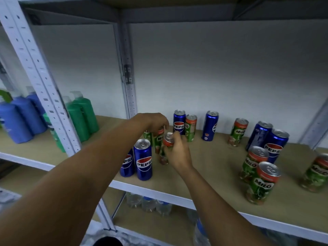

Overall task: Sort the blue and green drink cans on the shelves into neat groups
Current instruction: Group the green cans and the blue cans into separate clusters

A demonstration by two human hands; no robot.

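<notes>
My right hand (179, 153) fingers clamp a green can (166, 151), bringing it beside the green can (158, 139) my left hand (152, 121) fingers pinch, to start a green group.

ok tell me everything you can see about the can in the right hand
The green Milo can is slim and looks metal, with a silver top, pull tab and an orange-red band under the rim. It stands about upright, low over or on the shelf board, beside other green cans. The right hand wraps its right side; the lower part is blurred.
</notes>
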